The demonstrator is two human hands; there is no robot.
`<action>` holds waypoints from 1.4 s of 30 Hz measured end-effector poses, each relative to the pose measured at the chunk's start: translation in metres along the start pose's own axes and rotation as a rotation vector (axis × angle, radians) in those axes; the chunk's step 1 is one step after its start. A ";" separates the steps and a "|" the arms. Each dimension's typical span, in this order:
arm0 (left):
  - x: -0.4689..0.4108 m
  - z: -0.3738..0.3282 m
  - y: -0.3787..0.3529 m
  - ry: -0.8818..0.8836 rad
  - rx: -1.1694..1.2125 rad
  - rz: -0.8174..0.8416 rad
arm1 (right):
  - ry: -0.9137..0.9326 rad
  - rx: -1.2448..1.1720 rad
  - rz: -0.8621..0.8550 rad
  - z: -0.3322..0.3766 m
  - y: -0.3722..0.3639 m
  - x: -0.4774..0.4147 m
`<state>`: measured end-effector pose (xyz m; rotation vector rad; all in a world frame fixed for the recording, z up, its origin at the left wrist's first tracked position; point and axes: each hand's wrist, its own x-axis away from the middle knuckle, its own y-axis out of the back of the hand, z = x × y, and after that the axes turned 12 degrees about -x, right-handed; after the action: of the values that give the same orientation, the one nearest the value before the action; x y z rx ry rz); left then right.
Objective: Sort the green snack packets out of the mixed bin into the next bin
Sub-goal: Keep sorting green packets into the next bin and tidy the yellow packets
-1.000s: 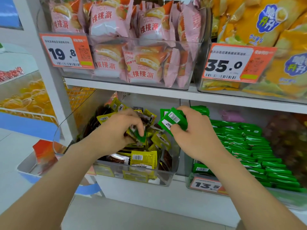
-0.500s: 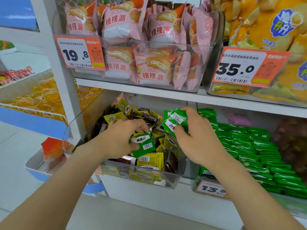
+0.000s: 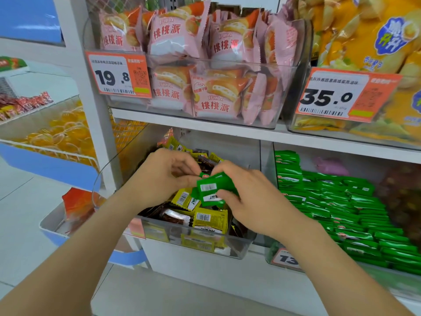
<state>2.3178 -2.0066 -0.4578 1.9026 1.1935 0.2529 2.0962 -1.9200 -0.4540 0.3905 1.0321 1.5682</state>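
Over mixed bin (image 3: 238, 248), hands (image 3: 165, 179) (image 3: 249, 201) grip green packets (image 3: 208, 190), tag (image 3: 118, 76) 19.8

Only your head cam: it looks forward and slightly down, close on the mixed bin (image 3: 205, 246) and shelf (image 3: 227, 133).

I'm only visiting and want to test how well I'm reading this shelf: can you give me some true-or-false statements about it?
1. The right hand grips several green packets. True.
2. The mixed bin holds only green packets. False: the mixed bin also holds yellow packets and dark brown packets.
3. The next bin, on the right, is stocked with green packets. True.
4. The tag by the pink pies reads 35.0. False: the price tag by the pink pie packets reads 19.8.
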 end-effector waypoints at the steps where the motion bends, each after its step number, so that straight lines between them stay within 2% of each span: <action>1: 0.001 0.003 0.003 0.033 -0.031 0.001 | -0.015 0.000 -0.035 -0.002 0.003 0.000; 5: 0.010 0.012 0.005 0.127 -0.513 0.181 | -0.071 -0.019 -0.171 -0.009 0.014 0.005; 9: 0.010 -0.002 -0.012 0.133 -0.901 0.056 | -0.043 -0.046 -0.180 -0.009 0.013 0.008; 14: -0.003 0.001 -0.038 0.175 -0.978 0.215 | -0.062 -0.053 -0.177 -0.011 0.011 0.009; 16: -0.006 0.002 -0.044 0.219 -0.919 0.248 | -0.092 -0.069 -0.170 -0.012 0.013 0.010; 19: -0.012 -0.004 -0.045 0.229 -0.771 0.204 | -0.113 -0.087 -0.164 -0.012 0.018 0.013; 21: -0.013 -0.010 -0.046 0.204 -0.620 0.180 | -0.119 -0.101 -0.163 -0.012 0.020 0.016; 23: -0.010 -0.015 -0.047 0.180 -0.572 0.176 | -0.130 -0.134 -0.170 -0.012 0.022 0.018; 25: -0.010 -0.016 -0.049 0.134 -0.571 0.100 | -0.128 -0.150 -0.176 -0.012 0.024 0.020; 27: -0.009 -0.019 -0.046 0.073 -0.457 0.038 | -0.124 -0.154 -0.178 -0.012 0.024 0.021; 30: -0.003 -0.029 -0.034 0.000 -0.226 0.150 | -0.121 -0.145 -0.190 -0.013 0.025 0.022; 33: 0.011 -0.034 -0.027 -0.005 -0.224 0.335 | -0.115 -0.159 -0.204 -0.013 0.027 0.024; 34: 0.015 -0.035 -0.026 0.017 -0.207 0.317 | -0.113 -0.174 -0.204 -0.013 0.027 0.025; 37: 0.018 -0.037 -0.026 0.054 -0.147 0.031 | -0.152 -0.325 -0.205 -0.013 0.030 0.029; 39: 0.019 -0.050 -0.026 0.110 0.090 -0.004 | -0.204 -0.477 -0.206 -0.014 0.033 0.033; 42: 0.024 -0.077 -0.033 0.105 0.506 0.133 | -0.217 -0.636 -0.204 -0.013 0.035 0.039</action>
<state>2.2657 -1.9387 -0.4409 2.4381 1.2873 0.1288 2.0540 -1.8881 -0.4449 0.0101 0.3575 1.5350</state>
